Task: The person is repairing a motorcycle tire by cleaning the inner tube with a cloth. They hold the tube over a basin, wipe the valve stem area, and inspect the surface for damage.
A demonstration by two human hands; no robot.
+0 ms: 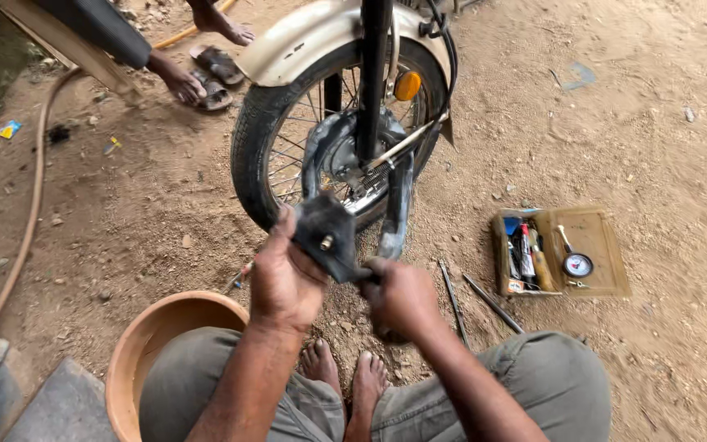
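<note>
Knees and bare feet (345, 372) up front, both hands bunching a black inner tube (326, 236) just before the motorcycle wheel (288, 139): left hand (285, 278) clenched on it, right hand (403, 296) gripping its lower end. Clay basin (153, 331) left, tool tray (595, 245) right.

the right hand (403, 296) covered whatever it gripped, so the tool under its fingers could not be told. the motorcycle wheel (288, 139) was cut off by the top edge, its upper tyre hidden under the mudguard (304, 41). the clay basin (153, 344) ran behind the knee and off the bottom edge. items in the wooden tool tray (595, 245) were too small to identify. another person's feet (194, 69) showed only partly at the top.
</note>
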